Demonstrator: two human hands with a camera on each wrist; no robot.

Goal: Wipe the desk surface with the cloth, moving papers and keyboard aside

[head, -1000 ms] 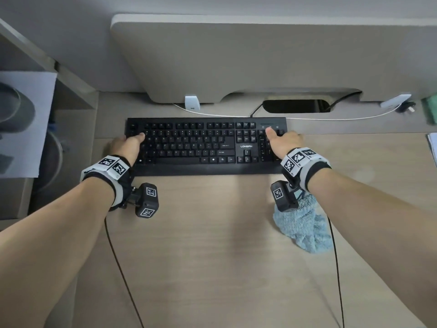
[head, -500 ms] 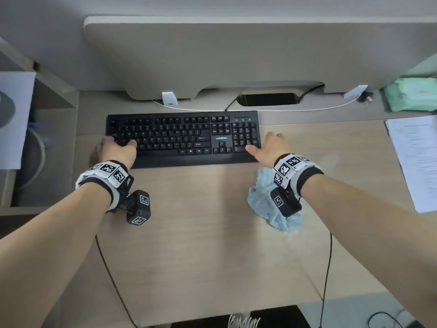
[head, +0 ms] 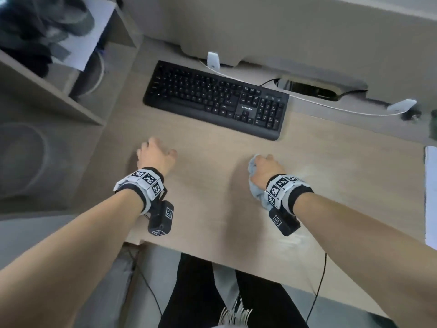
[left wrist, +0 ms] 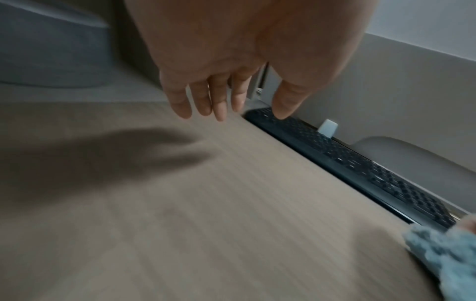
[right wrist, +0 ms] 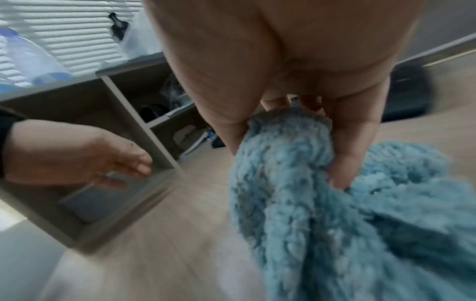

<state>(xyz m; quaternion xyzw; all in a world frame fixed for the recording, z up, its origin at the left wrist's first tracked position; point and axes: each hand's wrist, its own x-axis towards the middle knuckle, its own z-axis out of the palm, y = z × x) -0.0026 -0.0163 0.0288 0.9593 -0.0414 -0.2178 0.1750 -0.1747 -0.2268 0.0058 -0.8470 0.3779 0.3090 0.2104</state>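
Note:
The black keyboard lies at the back of the wooden desk, against the grey divider. My right hand grips a fluffy blue cloth in its curled fingers and holds it down on the desk in front of the keyboard's right end. My left hand hovers just above the desk's left part with straight, relaxed fingers, holding nothing; its shadow falls on the wood. A sheet of paper lies at the desk's right edge.
An open shelf unit with dark items stands to the left of the desk. A white cable and white clips run behind the keyboard. The desk's front edge is close to my wrists, with my legs below it.
Both hands have left the keyboard and drawn back toward me. The keyboard now sits farther back. My right hand has taken hold of the blue cloth. The head view has tilted.

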